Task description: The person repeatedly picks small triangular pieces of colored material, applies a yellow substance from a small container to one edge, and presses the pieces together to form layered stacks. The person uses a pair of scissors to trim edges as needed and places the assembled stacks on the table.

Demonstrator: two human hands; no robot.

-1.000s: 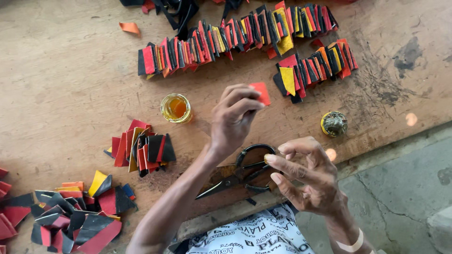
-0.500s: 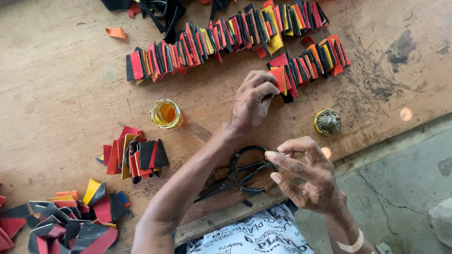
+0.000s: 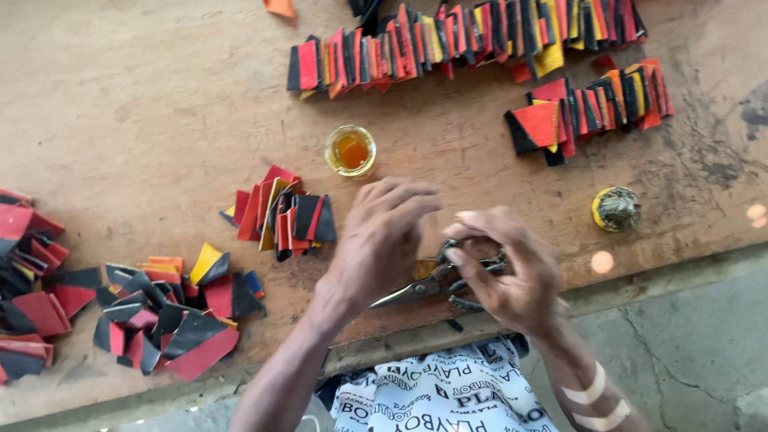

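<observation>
scissors (image 3: 436, 284) lie under both hands, left (image 3: 376, 240) and right (image 3: 508, 268), fingers curled.

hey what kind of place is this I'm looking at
Probably a small handcraft workshop: a worn wooden worktable, rows of cut red, black and yellow pieces, scissors and a small jar of amber liquid.

Bare board (image 3: 144, 120) left of glue jar (image 3: 350, 150); leather stack (image 3: 282, 212) crowds hands' left.
</observation>
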